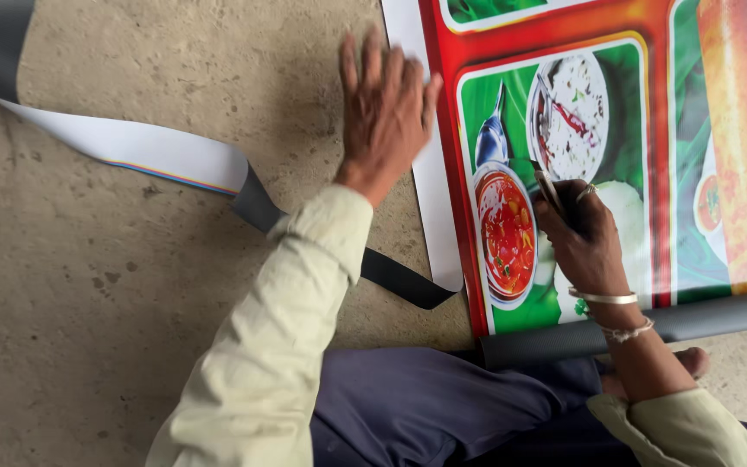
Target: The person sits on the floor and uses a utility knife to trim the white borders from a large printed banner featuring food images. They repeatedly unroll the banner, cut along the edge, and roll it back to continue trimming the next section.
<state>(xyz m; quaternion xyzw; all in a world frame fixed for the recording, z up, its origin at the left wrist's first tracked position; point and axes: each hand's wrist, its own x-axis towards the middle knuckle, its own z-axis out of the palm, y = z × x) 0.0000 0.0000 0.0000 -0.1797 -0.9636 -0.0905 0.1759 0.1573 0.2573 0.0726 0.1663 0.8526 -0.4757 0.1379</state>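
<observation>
1. Head view: nearest, the banner's rolled grey edge point(650, 324) lies by the knees.
2. The right hand point(583, 238), curled shut, grips a thin tool point(550, 192), perhaps a blade, on the printed banner point(650, 130).
3. Farther, the left hand point(384, 108) presses open-palmed, empty, on the banner's white margin point(438, 216), beside the concrete floor point(131, 285).

The banner point(564, 52) has a red frame around green panels printed with food pictures, and a white margin. The cut strip point(157, 151) is white with a multicoloured edge line and a grey back. The floor point(88, 285) is mottled beige. The sleeves point(278, 346) are pale cream.
</observation>
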